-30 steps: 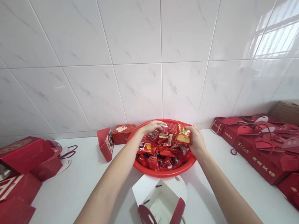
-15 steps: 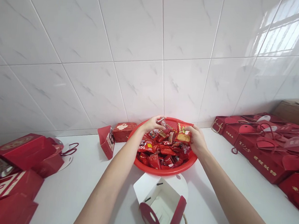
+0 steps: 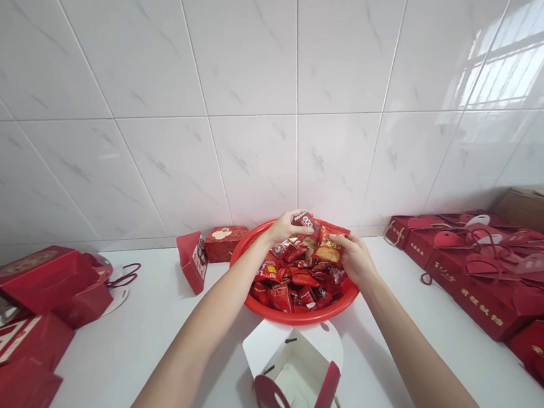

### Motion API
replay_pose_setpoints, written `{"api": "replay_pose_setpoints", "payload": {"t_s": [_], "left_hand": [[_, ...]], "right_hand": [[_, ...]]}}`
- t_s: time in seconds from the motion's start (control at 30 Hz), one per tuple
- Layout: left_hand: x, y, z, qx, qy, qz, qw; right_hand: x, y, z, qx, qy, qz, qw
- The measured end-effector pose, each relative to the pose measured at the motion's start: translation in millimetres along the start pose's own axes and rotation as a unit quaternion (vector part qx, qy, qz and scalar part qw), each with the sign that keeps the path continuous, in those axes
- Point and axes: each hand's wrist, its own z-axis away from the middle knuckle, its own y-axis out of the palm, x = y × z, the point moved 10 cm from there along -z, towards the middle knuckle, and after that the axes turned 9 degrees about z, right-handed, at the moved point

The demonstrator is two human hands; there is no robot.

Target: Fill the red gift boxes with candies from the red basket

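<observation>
White marbled tiles (image 3: 245, 59) rise behind the white bench (image 3: 151, 338), a barred window reflected in them, beyond and above your fingers to the right; your left hand (image 3: 282, 229) has its fingers clamped on a dark red packet (image 3: 306, 221), the thumb across its near side, while your right hand (image 3: 355, 259) has its fingers pinched on a red-and-gold packet (image 3: 328, 254); both packets are raised over the heap of wrapped snacks (image 3: 301, 280), probably so that they stand apart from the loose ones; the red basket (image 3: 292, 318) lies right under your fingers, which seems to keep the reach short; nearer to you than your fingers, the open box (image 3: 324, 397) has its white inside turned up, its flaps spread presumably so that they do not block the opening; red boxes lie well left (image 3: 38, 275) and well right (image 3: 472, 274) of your fingers; some of your fingertips are hidden behind the packets, and small print is too blurred to read; lower snacks are buried, the open box's near end is cut off by the bottom edge, and the outermost boxes run out of view.
</observation>
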Motion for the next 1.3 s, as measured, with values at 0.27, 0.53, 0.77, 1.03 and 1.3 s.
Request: {"api": "replay_pose_setpoints", "payload": {"t_s": [0.27, 0.53, 0.77, 1.03, 1.3], "left_hand": [[-8.7, 17.9, 7.9, 0.006, 0.005, -0.022, 1.000], [-67.7, 57.9, 92.9, 0.062, -0.007, -0.116, 0.991], [-77.1, 69.9, 189.8, 0.027, -0.031, -0.345, 0.938], [-56.4, 76.8, 249.6, 0.020, -0.069, -0.450, 0.890], [-31.3, 76.0, 272.5, 0.070, -0.130, -0.435, 0.888]], "right_hand": [[5.0, -0.8, 0.4, 0.009, -0.016, 0.020, 1.000], [63.8, 36.4, 54.3, 0.216, -0.050, 0.162, 0.961], [67.3, 83.0, 125.8, 0.419, -0.104, 0.363, 0.826], [62.4, 99.7, 149.4, 0.437, -0.161, 0.460, 0.756], [56.9, 107.0, 156.4, 0.405, -0.119, 0.390, 0.819]]}}
